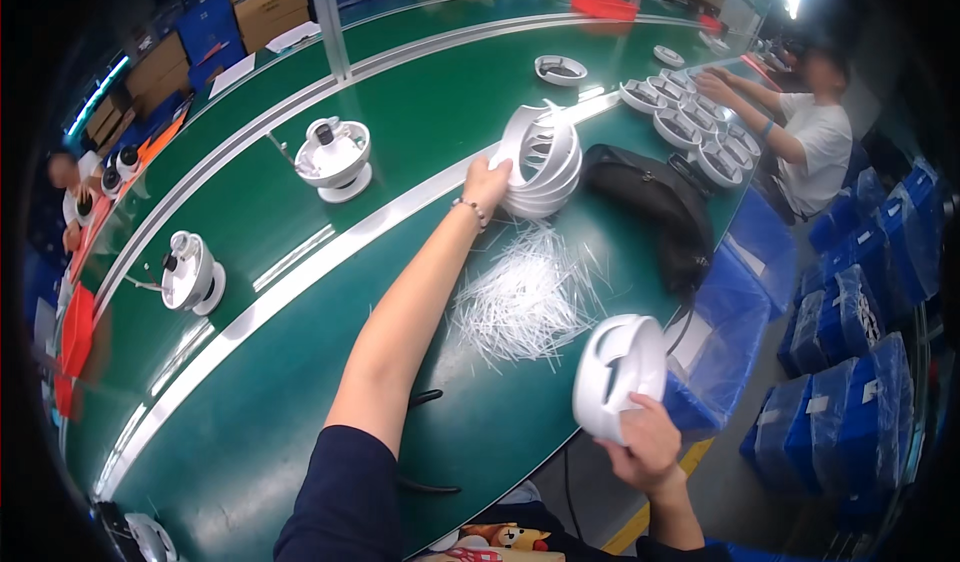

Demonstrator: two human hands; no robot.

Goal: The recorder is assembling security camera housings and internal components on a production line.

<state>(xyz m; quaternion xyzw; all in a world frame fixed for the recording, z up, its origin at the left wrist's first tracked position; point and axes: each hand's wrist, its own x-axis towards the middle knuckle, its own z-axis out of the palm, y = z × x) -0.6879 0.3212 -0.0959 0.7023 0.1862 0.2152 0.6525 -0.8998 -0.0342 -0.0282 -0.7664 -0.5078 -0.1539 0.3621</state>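
My left hand (487,187) reaches forward and is closed on the near side of a stack of white curved plastic shells (545,177), which stands by the conveyor's metal edge. Closer to me, my right hand (650,444) grips a white oval plastic housing (625,372) with an opening in it, held up near the table's right edge. Between the two lies a loose pile of thin white strips (530,302), like cable ties. Behind the pile, to the right, rests a black bag or cloth bundle (645,197).
On the green conveyor (430,82) sit a white assembly on a round foot (335,157), another white assembly (193,272) and a white ring part (560,70). Several white housings (690,122) lie near a co-worker (810,132). A lined blue bin (715,337) stands right of the table.
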